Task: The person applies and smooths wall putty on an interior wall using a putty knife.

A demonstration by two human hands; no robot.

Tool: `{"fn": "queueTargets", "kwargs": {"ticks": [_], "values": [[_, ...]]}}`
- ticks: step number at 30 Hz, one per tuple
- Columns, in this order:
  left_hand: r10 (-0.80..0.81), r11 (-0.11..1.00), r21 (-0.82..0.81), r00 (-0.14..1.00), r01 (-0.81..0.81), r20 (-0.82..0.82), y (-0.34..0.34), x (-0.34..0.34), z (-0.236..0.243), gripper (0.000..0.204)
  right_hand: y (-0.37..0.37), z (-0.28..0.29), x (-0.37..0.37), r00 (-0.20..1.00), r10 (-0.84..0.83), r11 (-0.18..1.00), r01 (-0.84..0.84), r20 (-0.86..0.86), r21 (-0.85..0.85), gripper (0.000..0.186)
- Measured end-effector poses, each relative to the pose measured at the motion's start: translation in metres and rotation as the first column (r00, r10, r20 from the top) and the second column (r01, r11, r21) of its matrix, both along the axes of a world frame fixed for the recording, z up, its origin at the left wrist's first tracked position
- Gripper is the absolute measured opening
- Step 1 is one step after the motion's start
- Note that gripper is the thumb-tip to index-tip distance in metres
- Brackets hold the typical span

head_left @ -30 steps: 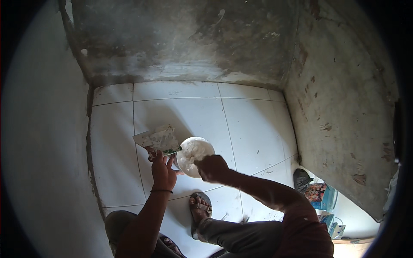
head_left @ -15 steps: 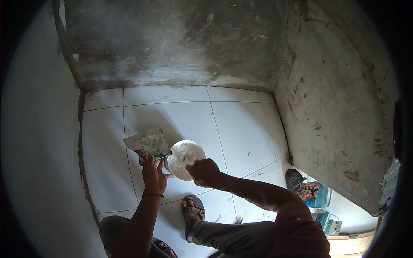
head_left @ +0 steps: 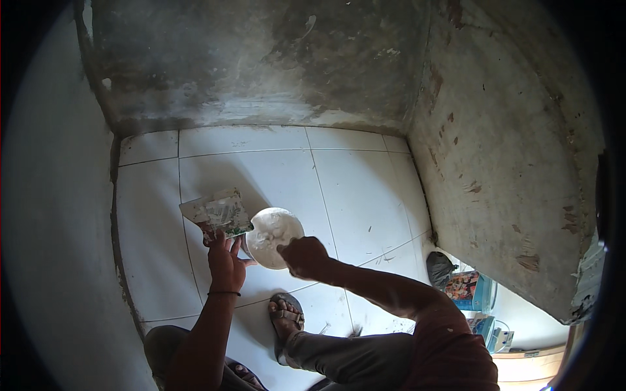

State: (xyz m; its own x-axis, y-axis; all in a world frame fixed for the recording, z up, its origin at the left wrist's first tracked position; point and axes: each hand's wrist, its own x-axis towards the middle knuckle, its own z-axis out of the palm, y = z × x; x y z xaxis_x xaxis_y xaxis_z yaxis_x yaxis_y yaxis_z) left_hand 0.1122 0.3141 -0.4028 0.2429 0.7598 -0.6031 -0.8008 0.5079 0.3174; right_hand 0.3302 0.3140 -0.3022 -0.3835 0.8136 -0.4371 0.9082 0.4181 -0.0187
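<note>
A round white container [head_left: 291, 218] of pale paste stands on the tiled floor in front of me. The white paste [head_left: 267, 236] has a lumpy surface. My left hand [head_left: 226, 264] holds a flat, paste-smeared plate [head_left: 218, 212], probably a wide scraper, tilted beside the container's left rim. Some of its fingers reach toward the container's side, perhaps touching it. Over the container's near right rim, my right hand [head_left: 305, 258] is closed in a fist. Whatever it grips is hidden by the hand and the paste.
My sandalled foot [head_left: 287, 314] is just below the container. Rough, patchy walls stand ahead [head_left: 261, 65] and right [head_left: 502, 163]. By the right wall's lower end are a black plastic bag [head_left: 441, 268] and blue printed buckets [head_left: 479, 291]. A grey wall [head_left: 59, 195] rises at left.
The whole view has shifted slightly. The paste surface looks lumpier near my right fist. Both hands keep about the same places beside the container.
</note>
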Motion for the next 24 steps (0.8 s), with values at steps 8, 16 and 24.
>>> {"fn": "queueTargets", "kwargs": {"ticks": [8,16,24], "values": [[-0.002,1.000,-0.013,1.000,0.001,-0.013,0.002,-0.001,-0.004,0.079,-0.006,-0.002,0.004,0.998,-0.027,0.997,0.022,-0.061,-0.077,0.018],[-0.008,1.000,-0.007,1.000,0.008,-0.015,0.004,-0.001,0.008,0.069,-0.003,0.006,0.002,0.998,-0.036,0.995,0.031,-0.046,-0.091,0.024],[-0.013,1.000,-0.022,1.000,0.013,-0.006,0.007,-0.001,0.009,0.063,0.001,0.008,0.001,0.997,-0.067,0.994,0.065,-0.024,-0.093,0.023]]}}
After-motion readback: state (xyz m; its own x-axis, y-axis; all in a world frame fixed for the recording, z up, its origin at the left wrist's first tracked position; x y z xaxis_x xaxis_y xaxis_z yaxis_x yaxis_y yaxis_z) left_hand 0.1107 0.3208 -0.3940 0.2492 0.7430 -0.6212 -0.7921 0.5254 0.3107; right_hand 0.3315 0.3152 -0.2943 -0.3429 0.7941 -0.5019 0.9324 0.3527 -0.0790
